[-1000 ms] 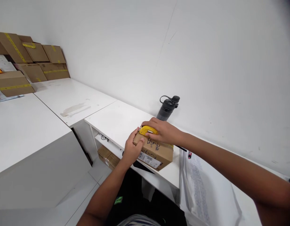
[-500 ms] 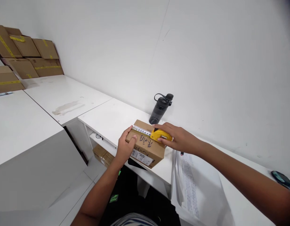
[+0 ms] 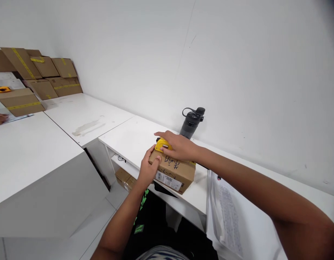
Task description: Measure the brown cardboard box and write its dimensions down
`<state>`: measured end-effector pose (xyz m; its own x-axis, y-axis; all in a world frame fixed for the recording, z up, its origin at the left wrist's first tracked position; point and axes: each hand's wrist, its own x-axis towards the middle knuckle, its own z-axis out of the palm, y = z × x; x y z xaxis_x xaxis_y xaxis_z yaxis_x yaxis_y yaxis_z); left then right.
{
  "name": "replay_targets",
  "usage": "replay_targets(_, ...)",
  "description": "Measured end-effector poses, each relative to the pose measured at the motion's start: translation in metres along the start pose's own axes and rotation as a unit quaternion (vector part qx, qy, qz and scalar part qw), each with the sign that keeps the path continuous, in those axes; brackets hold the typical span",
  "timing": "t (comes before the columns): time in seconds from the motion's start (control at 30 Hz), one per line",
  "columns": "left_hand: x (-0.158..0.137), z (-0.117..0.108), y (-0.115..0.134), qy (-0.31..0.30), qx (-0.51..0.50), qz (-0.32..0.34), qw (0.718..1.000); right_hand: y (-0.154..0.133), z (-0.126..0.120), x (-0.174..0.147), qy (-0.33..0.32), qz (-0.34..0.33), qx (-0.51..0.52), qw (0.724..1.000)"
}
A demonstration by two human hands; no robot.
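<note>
A small brown cardboard box (image 3: 180,167) with handwriting on top and a white label on its front side sits on the white table. My left hand (image 3: 148,168) grips its left end, thumb on the top face and fingers around the far side. My right hand (image 3: 178,145) is closed around a yellow tape measure (image 3: 162,144), held over the box's top at the left end, close to my left fingertips. The blade is mostly hidden by my right hand; a bit of yellow shows at the box's right edge.
Behind the box, a dark water bottle (image 3: 191,124) stands against the wall. Paper sheets (image 3: 229,216) lie at right. Several taped cartons (image 3: 65,86) are stacked far left, near another person's hand (image 3: 0,119) and an orange-yellow tape measure (image 3: 2,89). Another carton (image 3: 123,177) sits below the table.
My right hand has slid the tape measure left along the box top to its left end. The numbered blade no longer shows there. The view has shifted left; my left hand keeps its grip.
</note>
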<state>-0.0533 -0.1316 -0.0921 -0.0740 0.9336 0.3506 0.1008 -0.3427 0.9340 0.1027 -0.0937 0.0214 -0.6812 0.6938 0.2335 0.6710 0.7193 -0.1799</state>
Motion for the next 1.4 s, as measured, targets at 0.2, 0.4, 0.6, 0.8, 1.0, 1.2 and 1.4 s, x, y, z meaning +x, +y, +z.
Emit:
replay_targets(0.2, -0.003, 0.004, -0.005, -0.034, -0.04, 0.004, 0.999, -0.001, -0.003, 0.013, -0.013, 0.002, -0.031, 0.999)
replay_targets(0.4, -0.005, 0.004, 0.001, -0.025, -0.02, 0.012, 0.999, -0.013, -0.015, 0.018, -0.05, 0.022, -0.107, 0.993)
replay_targets(0.6, -0.005, 0.0, 0.008, -0.018, 0.044, 0.016, 0.999, -0.021, -0.021, 0.019, -0.077, 0.039, -0.136, 0.987)
replay_targets(0.8, -0.003, -0.012, 0.016, -0.033, 0.251, 0.032, 0.967, -0.023, -0.031, 0.012, -0.119, 0.031, -0.164, 0.979)
replay_targets(1.0, 0.01, -0.024, 0.029, -0.089, 0.399, 0.115, 0.905, -0.009, -0.047, -0.031, -0.094, 0.051, -0.14, 0.984)
replay_targets(1.2, 0.034, -0.034, 0.05, -0.187, 0.527, 0.276, 0.782, 0.008, -0.049, -0.107, -0.066, 0.11, -0.14, 0.982)
replay_targets(1.4, 0.051, -0.033, 0.065, -0.251, 0.584, 0.382, 0.671, -0.001, -0.041, -0.157, -0.094, 0.175, -0.176, 0.964)
